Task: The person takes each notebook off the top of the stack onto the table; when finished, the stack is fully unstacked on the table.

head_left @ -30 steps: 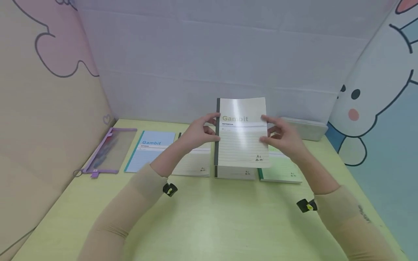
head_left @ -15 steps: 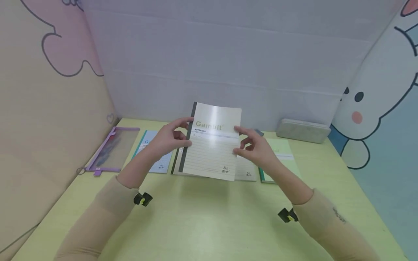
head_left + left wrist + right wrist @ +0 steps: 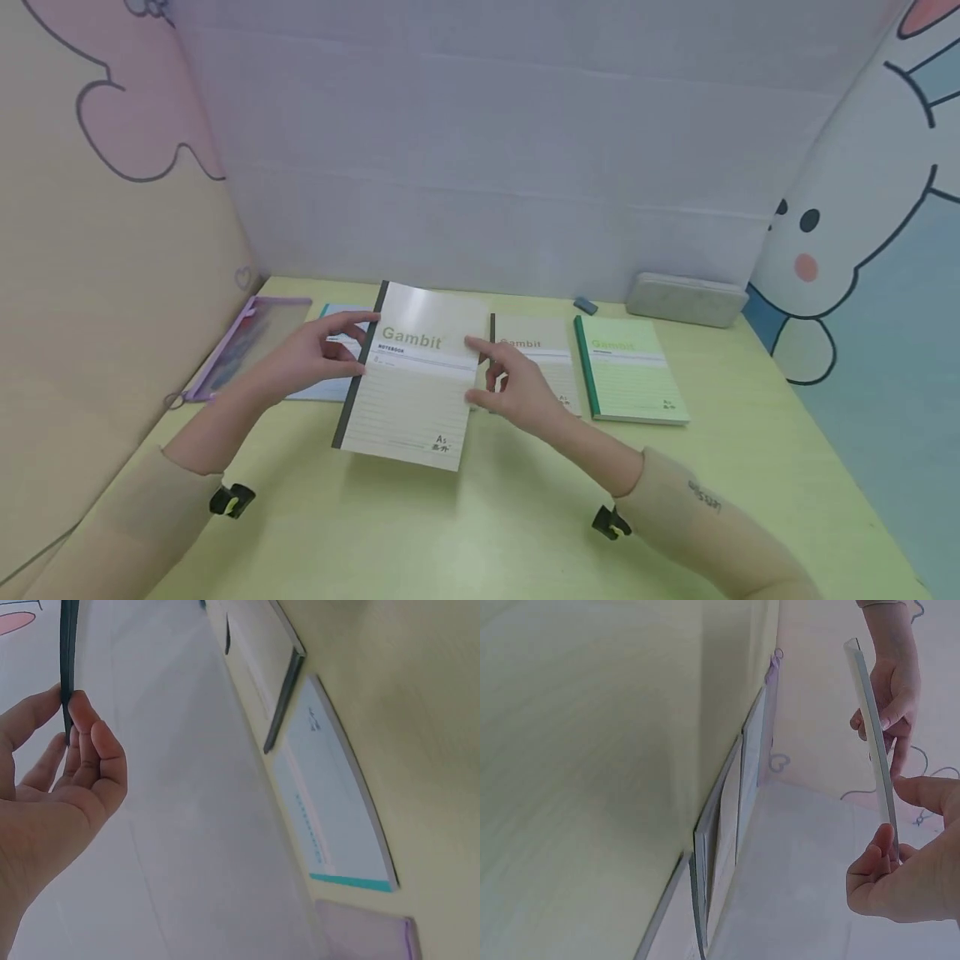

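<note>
A beige Gambit notebook (image 3: 416, 383) with a dark spine is held up above the table, tilted, its cover facing the head camera. My left hand (image 3: 311, 354) pinches its spine edge between thumb and fingers. On the opposite edge, my right hand (image 3: 521, 383) grips it the same way. The left wrist view shows the held notebook (image 3: 69, 652) edge-on. Behind it lies a blue notebook (image 3: 322, 389), partly covered from the head camera. To the right lie another beige notebook (image 3: 540, 367) and a green notebook (image 3: 637, 375). One more beige notebook (image 3: 262, 652) shows in the left wrist view.
A purple-trimmed see-through zip pouch (image 3: 258, 337) lies at the table's left end. A grey pencil case (image 3: 686, 300) stands at the back right, with a small dark block (image 3: 585, 306) near it. A wall rises behind the table (image 3: 525, 533).
Both hands have carried the beige notebook left and down, toward the camera, tilting it slightly. The beige and green notebooks on the right and the small dark block have come into fuller view.
</note>
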`<state>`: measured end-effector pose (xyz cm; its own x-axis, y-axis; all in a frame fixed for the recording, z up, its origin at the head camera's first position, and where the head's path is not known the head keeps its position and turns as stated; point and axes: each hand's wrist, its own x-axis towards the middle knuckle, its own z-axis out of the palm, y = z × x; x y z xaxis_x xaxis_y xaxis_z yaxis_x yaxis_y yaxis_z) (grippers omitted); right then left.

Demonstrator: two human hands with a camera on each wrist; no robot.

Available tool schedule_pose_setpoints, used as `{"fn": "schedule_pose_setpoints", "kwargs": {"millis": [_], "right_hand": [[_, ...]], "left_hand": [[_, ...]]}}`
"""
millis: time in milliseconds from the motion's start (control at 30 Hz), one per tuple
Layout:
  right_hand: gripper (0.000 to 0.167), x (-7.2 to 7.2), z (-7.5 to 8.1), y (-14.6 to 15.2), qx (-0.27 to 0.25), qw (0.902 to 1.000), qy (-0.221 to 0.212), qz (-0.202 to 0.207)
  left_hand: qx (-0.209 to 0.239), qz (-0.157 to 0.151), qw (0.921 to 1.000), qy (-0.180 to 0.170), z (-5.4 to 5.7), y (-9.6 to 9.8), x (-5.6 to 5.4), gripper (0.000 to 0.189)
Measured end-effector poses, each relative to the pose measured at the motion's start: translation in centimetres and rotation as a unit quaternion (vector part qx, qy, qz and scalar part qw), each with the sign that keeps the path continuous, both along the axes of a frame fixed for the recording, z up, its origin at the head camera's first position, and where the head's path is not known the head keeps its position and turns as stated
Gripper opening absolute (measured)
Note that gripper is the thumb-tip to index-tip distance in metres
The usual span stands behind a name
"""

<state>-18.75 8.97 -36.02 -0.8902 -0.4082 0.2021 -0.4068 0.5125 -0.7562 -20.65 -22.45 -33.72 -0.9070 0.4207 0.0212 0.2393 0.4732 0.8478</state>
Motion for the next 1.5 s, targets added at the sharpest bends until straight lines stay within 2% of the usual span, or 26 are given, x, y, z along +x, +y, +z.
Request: {"fn": "schedule_pose_setpoints", "kwargs": {"millis": [167, 300, 500, 633, 767, 933, 1067, 1233, 1400, 1500], "right_hand": [[0.07, 0.8, -1.5, -2.1, 0.003, 0.9996, -0.011, 0.025], [0.07, 1.3, -2.6, -3.7, 0.015, 0.9986, -0.014, 0.049], [0.072, 1.9, -4.2, -5.9, 0.021, 0.9949, -0.059, 0.079], [0.072, 1.9, -5.4, -7.5, 0.053, 0.993, -0.052, 0.091], [0.071, 1.7, -6.6, -9.1, 0.087, 0.9904, -0.033, 0.102], [0.069, 1.8, -7.6, -10.7, 0.107, 0.9844, -0.048, 0.132], [0.069, 1.8, -7.7, -11.6, 0.14, 0.9749, -0.063, 0.161], [0.071, 1.1, -7.4, -12.2, 0.189, 0.9576, -0.054, 0.211], [0.069, 0.2, -7.2, -12.7, 0.228, 0.9382, -0.055, 0.254], [0.069, 0.0, -7.1, -13.0, 0.251, 0.9264, -0.062, 0.273]], "left_hand": [[-0.016, -0.016, 0.9997, -0.011, -1.3, -2.4, 0.9, 0.068], [-0.05, -0.034, 0.9981, 0.001, -2.3, -4.1, 1.4, 0.071], [-0.118, -0.067, 0.9903, 0.029, -4.0, -6.4, 2.0, 0.072], [-0.143, -0.077, 0.9862, 0.034, -5.0, -7.7, 2.3, 0.075], [-0.153, -0.079, 0.9848, 0.017, -5.8, -8.8, 2.5, 0.082], [-0.179, -0.076, 0.9805, -0.028, -6.6, -10.3, 2.8, 0.09], [-0.182, -0.085, 0.9786, -0.047, -7.2, -11.4, 2.9, 0.089], [-0.169, -0.094, 0.9796, -0.054, -7.8, -12.3, 3.0, 0.084], [-0.141, -0.108, 0.98, -0.089, -8.0, -12.6, 3.3, 0.082], [-0.144, -0.111, 0.9773, -0.108, -8.0, -12.8, 3.5, 0.082]]}}
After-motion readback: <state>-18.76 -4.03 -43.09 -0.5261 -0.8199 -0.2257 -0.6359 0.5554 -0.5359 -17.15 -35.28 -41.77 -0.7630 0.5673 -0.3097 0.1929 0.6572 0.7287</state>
